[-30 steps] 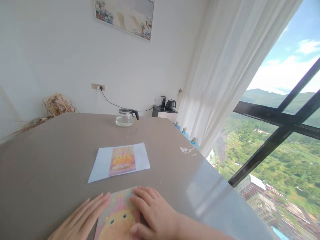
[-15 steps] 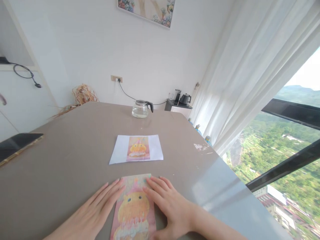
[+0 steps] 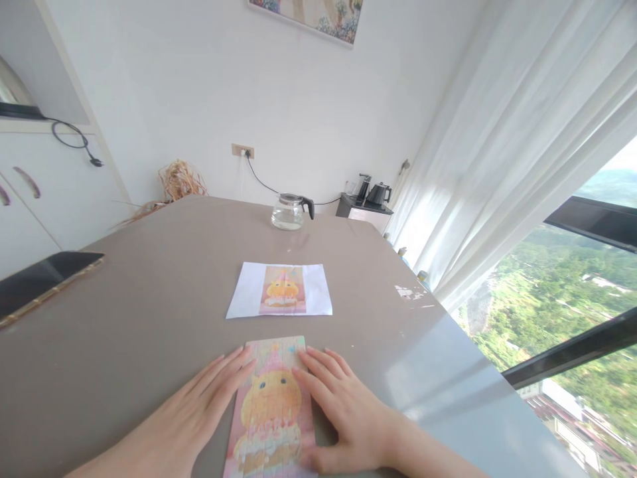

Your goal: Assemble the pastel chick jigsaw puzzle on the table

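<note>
A pink puzzle picture of a yellow creature (image 3: 273, 411) lies flat near the front edge of the brown table (image 3: 149, 312). My left hand (image 3: 196, 415) rests flat along its left edge, fingers stretched out. My right hand (image 3: 348, 411) lies flat against its right edge, fingers spread and touching the puzzle. Neither hand holds anything. Beyond the puzzle a white sheet printed with the same picture (image 3: 281, 290) lies on the table.
A glass pot with a black handle (image 3: 291, 211) stands at the table's far end. A dark phone (image 3: 42, 279) lies at the left edge. Dried straw (image 3: 174, 182), a side stand with kettles (image 3: 368, 199), white curtains (image 3: 497, 133) and a tall window are beyond.
The view has swung left and down, showing more of the puzzle and the phone. Both hands stay flat at the puzzle's sides.
</note>
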`<state>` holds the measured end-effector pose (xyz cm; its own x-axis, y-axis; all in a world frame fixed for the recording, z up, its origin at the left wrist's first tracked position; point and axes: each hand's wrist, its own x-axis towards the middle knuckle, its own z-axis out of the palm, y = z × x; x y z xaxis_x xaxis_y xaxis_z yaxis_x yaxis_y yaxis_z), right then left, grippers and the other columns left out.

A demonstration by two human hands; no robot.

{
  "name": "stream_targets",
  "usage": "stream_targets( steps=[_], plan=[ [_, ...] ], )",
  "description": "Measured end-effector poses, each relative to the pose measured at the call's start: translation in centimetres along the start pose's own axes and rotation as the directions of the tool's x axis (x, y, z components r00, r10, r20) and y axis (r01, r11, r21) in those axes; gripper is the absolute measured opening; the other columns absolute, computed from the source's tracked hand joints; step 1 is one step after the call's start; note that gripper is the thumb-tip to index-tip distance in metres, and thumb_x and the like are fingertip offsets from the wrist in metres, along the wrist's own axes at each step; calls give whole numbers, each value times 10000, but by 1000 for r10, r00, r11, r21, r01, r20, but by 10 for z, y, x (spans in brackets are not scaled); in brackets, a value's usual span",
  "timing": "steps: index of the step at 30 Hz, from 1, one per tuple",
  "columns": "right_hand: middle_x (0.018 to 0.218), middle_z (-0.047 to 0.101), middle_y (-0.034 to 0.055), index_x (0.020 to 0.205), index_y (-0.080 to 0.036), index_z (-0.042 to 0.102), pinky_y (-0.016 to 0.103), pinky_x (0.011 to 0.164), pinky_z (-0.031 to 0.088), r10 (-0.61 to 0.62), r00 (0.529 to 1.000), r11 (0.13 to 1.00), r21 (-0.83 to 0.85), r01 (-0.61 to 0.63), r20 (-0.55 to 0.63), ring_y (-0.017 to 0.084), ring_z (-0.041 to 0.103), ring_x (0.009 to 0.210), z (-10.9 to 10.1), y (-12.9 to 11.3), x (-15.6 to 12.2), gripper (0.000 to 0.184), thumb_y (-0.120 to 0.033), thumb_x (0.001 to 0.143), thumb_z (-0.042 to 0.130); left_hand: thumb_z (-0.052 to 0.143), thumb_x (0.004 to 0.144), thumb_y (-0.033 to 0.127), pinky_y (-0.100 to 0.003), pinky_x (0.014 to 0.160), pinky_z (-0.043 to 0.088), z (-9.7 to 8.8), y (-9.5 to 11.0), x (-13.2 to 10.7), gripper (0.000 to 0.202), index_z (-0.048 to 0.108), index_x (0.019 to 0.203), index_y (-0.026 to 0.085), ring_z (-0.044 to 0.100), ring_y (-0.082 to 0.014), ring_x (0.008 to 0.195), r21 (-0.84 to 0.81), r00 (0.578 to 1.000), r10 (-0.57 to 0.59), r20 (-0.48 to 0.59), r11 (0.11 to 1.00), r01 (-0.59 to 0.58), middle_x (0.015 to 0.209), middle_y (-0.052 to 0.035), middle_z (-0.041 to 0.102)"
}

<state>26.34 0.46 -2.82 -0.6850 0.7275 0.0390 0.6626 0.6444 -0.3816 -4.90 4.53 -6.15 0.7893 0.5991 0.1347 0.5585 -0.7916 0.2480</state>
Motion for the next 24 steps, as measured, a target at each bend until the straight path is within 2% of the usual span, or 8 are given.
stream_targets(
  steps=[7, 15, 24],
  plan=[
    [1536, 220, 180, 1493, -127, 205, 547, 1132, 124, 12, 1000, 1000, -1, -12, -1, 324, 155, 1424, -2, -3, 1, 859, -611, 848, 503, 603, 737, 683, -522, 1086, 339, 1, -1, -1, 1092, -66, 1498, 276, 268, -390, 1378, -8, 1000, -15, 11, 1000, 15, 1567, -107, 135],
    [1534, 220, 179, 1485, -115, 231, 534, 1143, 133, 13, 1000, 1000, -2, -14, -10, 319, 163, 1424, -2, -4, 0, 843, -631, 868, 483, 606, 713, 715, -513, 1105, 307, 2, 3, 3, 1096, -13, 1503, 276, 319, -384, 1358, -11, 998, 33, -50, 999, -34, 1566, -90, 149],
    [1540, 217, 159, 1494, -144, 207, 524, 1146, 142, 2, 1000, 1000, -24, -2, 1, 310, 175, 1422, -2, -3, 0, 858, -640, 859, 501, 590, 735, 697, -526, 1085, 336, 1, 3, 5, 1060, -1, 1504, 268, 323, -385, 1356, 27, 998, 51, -27, 998, -51, 1565, -96, 155]
  ],
)
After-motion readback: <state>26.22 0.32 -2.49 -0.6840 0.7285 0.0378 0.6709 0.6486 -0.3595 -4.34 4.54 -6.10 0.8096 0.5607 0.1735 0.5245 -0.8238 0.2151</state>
